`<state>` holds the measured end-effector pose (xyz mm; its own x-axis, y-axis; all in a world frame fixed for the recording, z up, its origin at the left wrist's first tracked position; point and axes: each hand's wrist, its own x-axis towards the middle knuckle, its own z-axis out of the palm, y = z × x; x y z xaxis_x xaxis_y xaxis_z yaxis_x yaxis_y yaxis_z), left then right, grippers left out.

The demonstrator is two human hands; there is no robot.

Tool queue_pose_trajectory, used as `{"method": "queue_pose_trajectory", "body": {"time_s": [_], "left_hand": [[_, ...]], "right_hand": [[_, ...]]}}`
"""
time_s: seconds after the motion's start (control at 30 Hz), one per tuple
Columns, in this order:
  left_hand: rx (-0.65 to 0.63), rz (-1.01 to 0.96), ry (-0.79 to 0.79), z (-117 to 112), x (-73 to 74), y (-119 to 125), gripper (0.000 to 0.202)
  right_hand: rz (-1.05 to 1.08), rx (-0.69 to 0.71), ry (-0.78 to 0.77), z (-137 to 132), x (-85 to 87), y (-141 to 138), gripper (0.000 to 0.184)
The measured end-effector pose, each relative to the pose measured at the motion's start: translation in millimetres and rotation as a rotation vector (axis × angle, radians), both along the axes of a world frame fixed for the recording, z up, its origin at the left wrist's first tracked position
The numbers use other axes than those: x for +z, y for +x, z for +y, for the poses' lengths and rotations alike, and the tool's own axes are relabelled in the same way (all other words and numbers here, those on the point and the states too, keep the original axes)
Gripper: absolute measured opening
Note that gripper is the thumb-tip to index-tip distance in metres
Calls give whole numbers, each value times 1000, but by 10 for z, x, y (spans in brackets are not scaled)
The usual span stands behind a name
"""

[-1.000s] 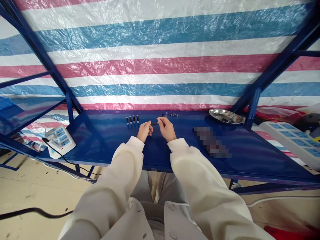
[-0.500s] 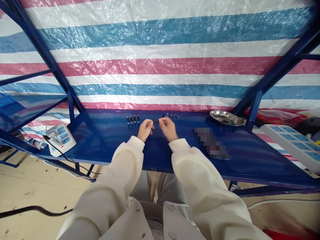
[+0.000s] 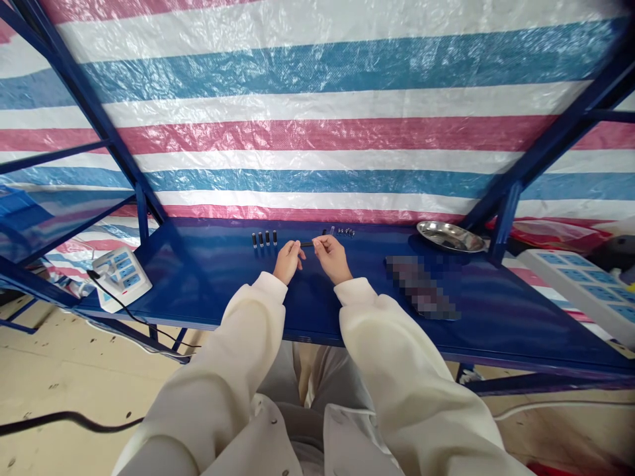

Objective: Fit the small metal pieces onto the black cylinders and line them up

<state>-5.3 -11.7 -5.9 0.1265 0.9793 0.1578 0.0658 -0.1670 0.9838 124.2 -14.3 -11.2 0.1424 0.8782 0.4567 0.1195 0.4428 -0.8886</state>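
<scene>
A thin dark rod (image 3: 307, 244) is held level between my hands above the blue table, its exact kind too small to make out. My left hand (image 3: 288, 261) pinches its left end between thumb and fingers. At the other end, the fingertips of my right hand (image 3: 334, 258) are closed on it. Left of my hands stand several small black cylinders (image 3: 264, 238) with pale lower ends, in a row. Just beyond my right hand lie a small black piece (image 3: 324, 232), a clear piece (image 3: 332, 231) and several small shiny metal parts (image 3: 346, 232).
A shiny oval metal dish (image 3: 450, 236) rests at the back right of the blue table (image 3: 213, 264). Nearer is a blurred-out dark object (image 3: 421, 287). Power strips sit at the left (image 3: 122, 277) and far right. Blue frame posts and a striped sheet (image 3: 317, 135) enclose the back.
The right hand has shifted very slightly at the rod's end, and a little more of the rod shows between the hands. The view has tilted up slightly; other things stay put.
</scene>
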Motion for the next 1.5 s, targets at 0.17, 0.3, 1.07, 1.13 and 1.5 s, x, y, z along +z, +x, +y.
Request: {"method": "queue_pose_trajectory", "body": {"time_s": [0.17,0.3,1.07,1.13,1.5], "left_hand": [[42,11,10,-11,28,-2,43],[67,-18,-13,-22,63,-6,50],[282,-240,98,27,37,-54,48],[293,-243,92,27,39,-58,48],[87,-147,-8,-18,80,-25,47]], "right_hand": [[18,27,7,6,-4,-4,35],[1,47,-6,10,-15,3,36],[-604,-2,77,-20,-85,87,11],[-622,-103,19,-5,-103,115,8],[-286,197,-67,-67,5,25,31]]}}
